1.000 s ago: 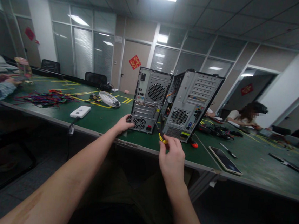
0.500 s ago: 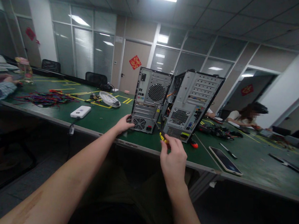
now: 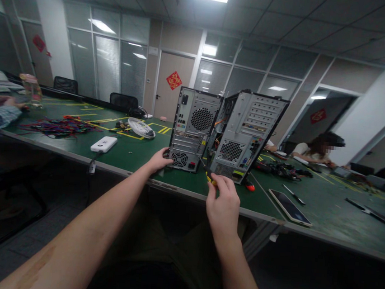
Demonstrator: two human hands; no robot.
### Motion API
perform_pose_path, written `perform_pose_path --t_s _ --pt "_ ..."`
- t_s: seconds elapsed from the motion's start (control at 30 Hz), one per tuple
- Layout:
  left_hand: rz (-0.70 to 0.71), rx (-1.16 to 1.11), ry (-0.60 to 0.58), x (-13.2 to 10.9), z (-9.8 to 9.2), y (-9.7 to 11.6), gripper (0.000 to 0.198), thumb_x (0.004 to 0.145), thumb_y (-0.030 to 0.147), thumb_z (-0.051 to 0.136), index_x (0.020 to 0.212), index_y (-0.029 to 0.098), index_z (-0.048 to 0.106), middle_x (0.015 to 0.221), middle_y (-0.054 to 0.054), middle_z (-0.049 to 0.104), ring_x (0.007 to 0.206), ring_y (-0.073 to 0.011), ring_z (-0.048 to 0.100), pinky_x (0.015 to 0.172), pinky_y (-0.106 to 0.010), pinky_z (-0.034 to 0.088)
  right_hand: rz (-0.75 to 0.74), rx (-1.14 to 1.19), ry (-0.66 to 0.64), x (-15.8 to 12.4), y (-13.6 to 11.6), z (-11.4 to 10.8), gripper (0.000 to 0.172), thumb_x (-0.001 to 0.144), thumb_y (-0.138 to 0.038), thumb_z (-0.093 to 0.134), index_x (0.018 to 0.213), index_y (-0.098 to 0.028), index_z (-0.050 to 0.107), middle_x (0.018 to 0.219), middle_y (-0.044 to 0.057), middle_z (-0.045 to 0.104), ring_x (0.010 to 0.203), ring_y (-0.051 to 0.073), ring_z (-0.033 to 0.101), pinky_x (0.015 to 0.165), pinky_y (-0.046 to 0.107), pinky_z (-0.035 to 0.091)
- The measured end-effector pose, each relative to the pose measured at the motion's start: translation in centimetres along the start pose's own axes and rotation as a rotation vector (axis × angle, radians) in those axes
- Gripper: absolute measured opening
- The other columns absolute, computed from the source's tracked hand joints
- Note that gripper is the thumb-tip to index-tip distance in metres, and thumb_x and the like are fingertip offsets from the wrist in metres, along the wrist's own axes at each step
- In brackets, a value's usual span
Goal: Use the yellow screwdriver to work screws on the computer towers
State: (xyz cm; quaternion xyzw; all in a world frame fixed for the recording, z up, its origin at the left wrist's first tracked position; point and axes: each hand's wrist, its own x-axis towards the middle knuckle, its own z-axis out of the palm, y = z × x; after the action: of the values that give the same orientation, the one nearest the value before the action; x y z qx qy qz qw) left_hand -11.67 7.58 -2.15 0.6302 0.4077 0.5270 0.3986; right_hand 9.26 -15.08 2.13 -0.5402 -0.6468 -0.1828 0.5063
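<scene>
Presently the right hand [image 3: 224, 196] pinches a yellow-and-black screwdriver [image 3: 209, 178] at the left computer case [image 3: 189, 134], upright near the worktop's [image 3: 136, 156] front edge; the left hand [image 3: 158, 161] touches its lower corner, grip unclear. An angled push might slip the tip; weak bracing, skid the case.

Single camera, head-worn, I noted from the room. It looked forward and down along both forearms [image 3: 92, 225], above the worktop [image 3: 137, 153] and near its edge, facing the backs of two computer towers [image 3: 190, 135]; wide, taking in far glazed wall [image 3: 130, 66] and ceiling [image 3: 276, 16].
</scene>
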Motion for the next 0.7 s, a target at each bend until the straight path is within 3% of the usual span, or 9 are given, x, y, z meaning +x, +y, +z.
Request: perform_pose_path --t_s 0.2,0.47,0.7 --pt "0.011 0.005 -0.005 0.01 -0.02 -0.1 0.068 0.068 0.011 0.08 0.132 0.013 0.059 0.136 -0.018 0.065 0.124 -0.0297 0.065 0.111 -0.046 0.047 0.004 0.047 -0.007 -0.13 -0.02 0.42 0.023 0.096 -0.027 0.059 0.112 -0.015 0.071 0.102 0.012 0.071 0.09 0.025 0.069 0.086 0.041 0.057" --pt "0.013 0.007 0.001 0.43 0.04 -0.7 0.068 0.069 0.009 0.079 0.134 0.013 0.057 0.136 -0.017 0.066 0.122 -0.0272 0.066 0.109 -0.043 0.049 -0.008 -0.008 -0.011 -0.08 0.0 0.05 0.028 0.097 -0.019 0.051 0.114 -0.016 0.073 0.111 0.014 0.068 0.098 0.026 0.067 0.089 0.041 0.055" --pt "0.022 -0.005 0.002 0.44 0.01 -0.73 0.069 0.067 0.01 0.081 0.133 0.014 0.059 0.135 -0.017 0.066 0.122 -0.0285 0.066 0.11 -0.045 0.048 -0.012 0.028 0.013 -0.08 0.32 0.32 0.024 0.097 -0.027 0.058 0.112 -0.013 0.071 0.103 0.012 0.072 0.093 0.026 0.069 0.087 0.042 0.056"
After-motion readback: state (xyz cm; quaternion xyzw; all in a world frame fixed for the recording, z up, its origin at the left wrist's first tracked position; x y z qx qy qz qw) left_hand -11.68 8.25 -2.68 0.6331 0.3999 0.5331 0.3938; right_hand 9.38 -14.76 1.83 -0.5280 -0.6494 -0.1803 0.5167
